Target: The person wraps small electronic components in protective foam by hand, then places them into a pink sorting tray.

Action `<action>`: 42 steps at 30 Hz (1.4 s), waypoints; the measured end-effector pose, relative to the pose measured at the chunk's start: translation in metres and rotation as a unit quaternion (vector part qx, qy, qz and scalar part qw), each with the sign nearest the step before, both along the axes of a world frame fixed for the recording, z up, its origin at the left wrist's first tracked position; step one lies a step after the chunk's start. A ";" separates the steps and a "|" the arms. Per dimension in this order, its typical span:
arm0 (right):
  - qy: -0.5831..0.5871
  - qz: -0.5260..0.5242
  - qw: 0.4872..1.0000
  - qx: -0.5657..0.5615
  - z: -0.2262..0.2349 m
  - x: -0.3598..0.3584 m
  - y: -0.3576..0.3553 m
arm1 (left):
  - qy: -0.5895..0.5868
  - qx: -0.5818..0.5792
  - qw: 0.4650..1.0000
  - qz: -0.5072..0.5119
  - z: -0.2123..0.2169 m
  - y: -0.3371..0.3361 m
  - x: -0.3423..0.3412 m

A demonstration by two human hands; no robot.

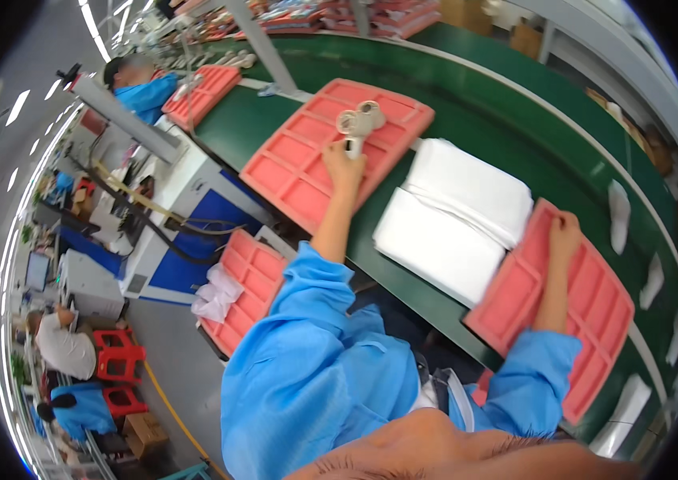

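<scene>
My left hand (345,166) is closed around the lower end of a white handheld device (360,120) with rounded, ring-like heads. The device is over a pink compartment tray (291,164) on the green bench; the tray's visible compartments hold nothing else. To the right, my right hand (565,234) has its fingers bent and pressed together at the far part of a second pink tray (599,320), seemingly gripping it. That tray's compartments show no items. Between the two trays lies a stack of white sheets or bags (451,220), folded over in two layers.
White wrapped pieces (618,216) lie along the green conveyor (507,120) at right. Another pink tray (247,276) with a crumpled pale bag stands low at left. A metal post (263,48) rises beyond the bench. A co-worker in blue (147,96) sits farther along.
</scene>
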State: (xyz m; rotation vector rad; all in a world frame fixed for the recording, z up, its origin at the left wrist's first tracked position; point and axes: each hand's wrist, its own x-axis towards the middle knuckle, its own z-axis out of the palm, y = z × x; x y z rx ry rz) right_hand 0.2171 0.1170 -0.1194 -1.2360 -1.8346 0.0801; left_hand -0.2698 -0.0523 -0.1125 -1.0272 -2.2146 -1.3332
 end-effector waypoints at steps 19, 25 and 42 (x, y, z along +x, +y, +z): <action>0.020 -0.013 0.999 -0.025 0.008 0.007 -0.015 | -0.080 0.020 0.996 -0.022 0.001 -0.003 0.010; 0.038 -0.009 0.999 -0.019 0.008 -0.001 -0.007 | -0.095 0.132 0.985 -0.055 0.014 -0.004 0.005; 0.042 0.000 0.995 -0.088 0.018 0.003 -0.023 | 0.096 0.120 0.901 -0.405 0.101 0.059 0.067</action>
